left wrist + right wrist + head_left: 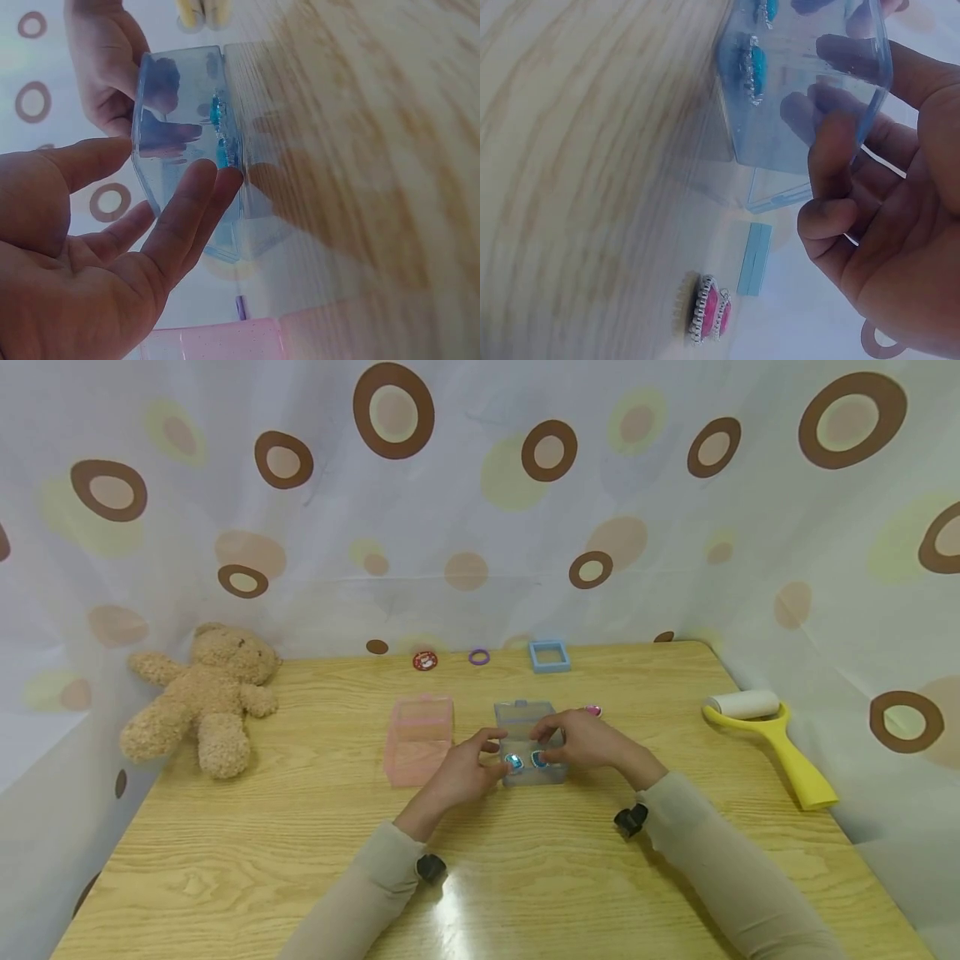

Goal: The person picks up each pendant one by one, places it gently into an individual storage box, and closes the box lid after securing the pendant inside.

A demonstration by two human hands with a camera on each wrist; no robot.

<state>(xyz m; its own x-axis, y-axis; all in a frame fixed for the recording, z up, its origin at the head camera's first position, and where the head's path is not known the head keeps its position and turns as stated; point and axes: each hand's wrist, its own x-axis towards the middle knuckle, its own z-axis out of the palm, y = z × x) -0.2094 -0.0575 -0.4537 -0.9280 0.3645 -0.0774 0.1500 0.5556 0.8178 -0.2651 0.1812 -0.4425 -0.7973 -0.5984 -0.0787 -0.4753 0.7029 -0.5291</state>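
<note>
- Head view: the clear blue box is on the table, its lid turned back to twelve o'clock; inside, the left gem lies toward nine o'clock and the right gem toward three
- My left hand is at nine o'clock of the box, thumb and fingers wide apart, grasping nothing
- My right hand is at three o'clock, thumb and forefinger over the box and separated, pinching nothing
- I judge both gems light, hard and rather slippery on the face, so I should hold them by the edges
- The box I think is light, stiff plastic, which may slide or crack; its side walls are the best place to hold
- Left wrist view shows my right fingertips through the wall, apart from the gems, which from above is difficult to see
- Right wrist view shows the beaded silver edge of the pink ornament; from the head, at two o'clock of the box, it is only a small pink spot
</note>
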